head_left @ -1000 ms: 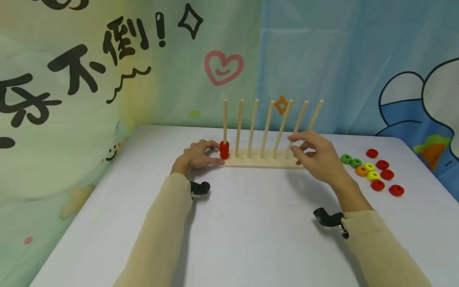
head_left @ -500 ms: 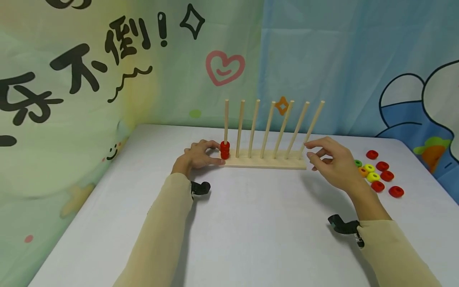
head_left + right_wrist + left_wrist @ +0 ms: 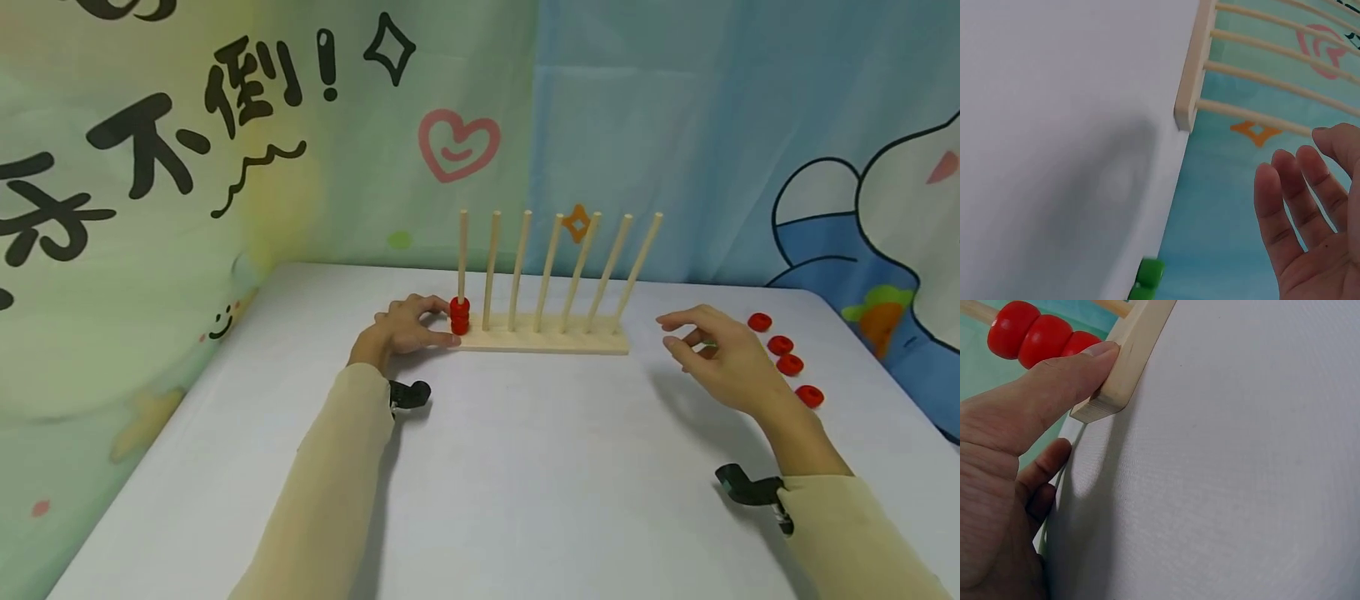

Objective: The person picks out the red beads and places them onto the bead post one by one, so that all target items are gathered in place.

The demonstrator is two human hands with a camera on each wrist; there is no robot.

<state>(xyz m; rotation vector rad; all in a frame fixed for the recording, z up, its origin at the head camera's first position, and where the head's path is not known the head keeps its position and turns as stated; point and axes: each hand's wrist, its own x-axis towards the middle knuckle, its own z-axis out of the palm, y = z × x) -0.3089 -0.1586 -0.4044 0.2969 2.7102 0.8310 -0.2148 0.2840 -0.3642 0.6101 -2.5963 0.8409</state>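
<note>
A pale wooden peg rack [image 3: 543, 340] stands on the white table with several upright pegs. Three red beads [image 3: 460, 317] are stacked on its leftmost peg. My left hand [image 3: 408, 327] holds the rack's left end; in the left wrist view the thumb [image 3: 1075, 374] presses the base beside the beads, while the index finger is hidden. To the right of the rack, my right hand [image 3: 723, 358] hovers above the table with bent, parted fingers and nothing between them. In the right wrist view its fingers [image 3: 1297, 200] are apart from the pegs.
Loose red beads [image 3: 790, 365] lie on the table beyond my right hand. Green beads [image 3: 1150, 273] show in the right wrist view, mostly hidden by the hand in the head view. A printed cloth [image 3: 637, 125] hangs behind the table [image 3: 525, 467].
My right hand has moved right, away from the rack's right-hand pegs towards the loose beads, and now covers several of them. The left hand stays at the rack's left end.
</note>
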